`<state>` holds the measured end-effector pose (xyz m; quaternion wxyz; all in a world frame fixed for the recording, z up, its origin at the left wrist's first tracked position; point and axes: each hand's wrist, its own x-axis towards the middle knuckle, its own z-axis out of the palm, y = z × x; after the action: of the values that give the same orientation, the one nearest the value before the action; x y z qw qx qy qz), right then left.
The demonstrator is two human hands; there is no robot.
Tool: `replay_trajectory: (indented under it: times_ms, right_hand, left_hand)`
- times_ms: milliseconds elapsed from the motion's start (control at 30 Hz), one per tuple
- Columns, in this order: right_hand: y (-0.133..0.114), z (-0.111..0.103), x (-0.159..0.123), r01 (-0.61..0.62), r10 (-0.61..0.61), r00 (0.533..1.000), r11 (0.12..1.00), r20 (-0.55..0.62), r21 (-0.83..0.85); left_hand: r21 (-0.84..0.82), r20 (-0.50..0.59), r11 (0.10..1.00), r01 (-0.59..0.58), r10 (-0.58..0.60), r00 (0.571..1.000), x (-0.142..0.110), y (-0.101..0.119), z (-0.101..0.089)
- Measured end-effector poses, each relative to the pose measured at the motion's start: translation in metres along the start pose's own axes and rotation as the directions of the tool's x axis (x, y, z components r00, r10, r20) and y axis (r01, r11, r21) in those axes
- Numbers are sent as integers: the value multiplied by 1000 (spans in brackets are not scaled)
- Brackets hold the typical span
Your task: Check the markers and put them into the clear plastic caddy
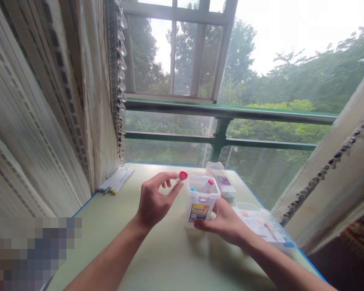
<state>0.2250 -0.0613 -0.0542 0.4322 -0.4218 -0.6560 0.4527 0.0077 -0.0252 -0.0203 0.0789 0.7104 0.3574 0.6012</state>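
Between thumb and forefinger, my left hand (pixel 154 200) pinches a marker (pixel 183 176) with a red cap end facing me, just left of the box rim. My right hand (pixel 223 221) grips the lower right side of a clear plastic box (pixel 204 198), its thumb across the front below a yellow and blue label. The box stands upright on the table. Inside it are a marker with a red-pink end (pixel 209 185) and one with a turquoise end (pixel 193 190); the rest of its contents is hidden by the walls.
Several white markers (pixel 117 180) lie at the table's back left corner by the curtain (pixel 91 101). Behind the box lies a clear lid-like plastic piece (pixel 226 180). A clear flat case (pixel 261 224) with printed paper rests at the right edge. Window railings stand beyond the table (pixel 157 258).
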Motion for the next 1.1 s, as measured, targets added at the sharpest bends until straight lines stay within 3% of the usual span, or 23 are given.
replay_trajectory:
  times_ms: [800, 1100]
  right_hand:
    - [4, -3, -2, -20, 20, 999, 1000, 41, -8]
    - [0, -3, -2, 1, -1, 1000, 999, -10, -53]
  left_hand:
    - [-3, 21, 1000, 8, -8, 1000, -1, 2, 0]
    - [-9, 18, 1000, 2, -2, 1000, -1, 2, 0]
